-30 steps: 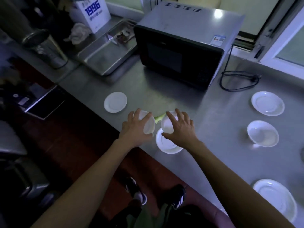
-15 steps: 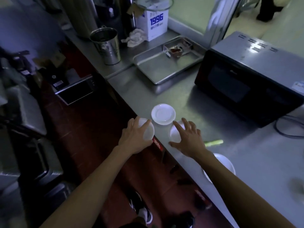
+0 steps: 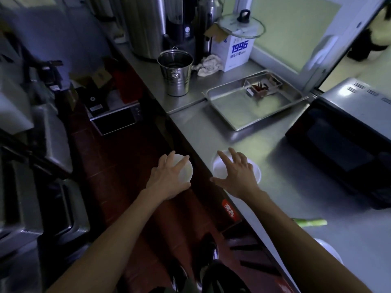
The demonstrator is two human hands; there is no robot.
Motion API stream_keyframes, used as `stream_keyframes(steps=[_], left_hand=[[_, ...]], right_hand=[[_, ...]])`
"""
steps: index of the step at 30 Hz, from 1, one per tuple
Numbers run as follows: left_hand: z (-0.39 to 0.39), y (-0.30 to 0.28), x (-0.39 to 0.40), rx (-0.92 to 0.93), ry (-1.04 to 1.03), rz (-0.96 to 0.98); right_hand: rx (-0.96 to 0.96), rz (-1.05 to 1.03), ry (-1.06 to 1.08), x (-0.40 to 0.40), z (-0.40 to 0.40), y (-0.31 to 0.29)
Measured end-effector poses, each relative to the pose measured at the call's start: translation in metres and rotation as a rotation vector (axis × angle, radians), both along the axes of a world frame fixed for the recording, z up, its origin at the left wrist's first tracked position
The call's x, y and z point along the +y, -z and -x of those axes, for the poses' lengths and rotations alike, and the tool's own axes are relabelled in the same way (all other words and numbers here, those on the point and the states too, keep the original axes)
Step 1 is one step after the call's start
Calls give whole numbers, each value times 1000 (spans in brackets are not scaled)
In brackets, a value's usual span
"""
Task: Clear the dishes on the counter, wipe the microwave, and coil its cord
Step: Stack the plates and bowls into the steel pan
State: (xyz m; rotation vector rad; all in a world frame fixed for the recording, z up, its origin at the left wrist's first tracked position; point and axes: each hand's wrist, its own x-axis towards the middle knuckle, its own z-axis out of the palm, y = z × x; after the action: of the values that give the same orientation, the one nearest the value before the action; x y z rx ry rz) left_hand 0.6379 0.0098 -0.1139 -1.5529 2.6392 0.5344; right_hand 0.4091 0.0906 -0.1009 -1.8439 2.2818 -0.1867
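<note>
Head view, landmark: the microwave [image 3: 347,144], dark door toward the person, on the steel counter [image 3: 211,127].
Left hand [image 3: 169,178]: out past the counter edge, over the floor, well to the left of the microwave; fingers curled round a small white bowl [image 3: 186,171], thumb under its rim.
Right hand [image 3: 237,176]: left of the microwave's front corner, fingers spread wide and arched over a white saucer [image 3: 257,172]; something white, seemingly a second small dish, sits under the fingertips, but I cannot tell whether it is gripped or only touched.
Other dishes: part of a white plate [image 3: 330,250] nearer the person than the microwave, by the right forearm.
Beside it: a green stalk [image 3: 311,222] on the counter.
Beyond the microwave's left side: a steel tray [image 3: 254,115], a metal bucket [image 3: 175,75].
Step in hand, as I judge: gathering dishes into a stack.
Doing it well: settle the upper dish flat on the saucer before lifting, take both by the rim, and keep the left bowl level.
</note>
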Motion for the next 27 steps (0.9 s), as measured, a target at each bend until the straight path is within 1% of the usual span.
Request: stream_keyframes(steps=[5,9,14,19,23,27], left_hand=[[-8,7,-43,3,-30,-20],[4,14,-97,-30,-14,-26],[39,16,-171,-82,58,-20],[74,9,-230,-69,104,-3],[106,1,-265,-57,128,-31],[147,-2,-293,-21,213,-11]], right_hand=[[-63,22,-9,-53,0,9],[-101,35,11,-102,9,18],[-165,72,73,-165,38,23],[-212,71,140,-207,69,19],[-227,77,210,-226,98,9],[-237,99,301,-235,128,6]])
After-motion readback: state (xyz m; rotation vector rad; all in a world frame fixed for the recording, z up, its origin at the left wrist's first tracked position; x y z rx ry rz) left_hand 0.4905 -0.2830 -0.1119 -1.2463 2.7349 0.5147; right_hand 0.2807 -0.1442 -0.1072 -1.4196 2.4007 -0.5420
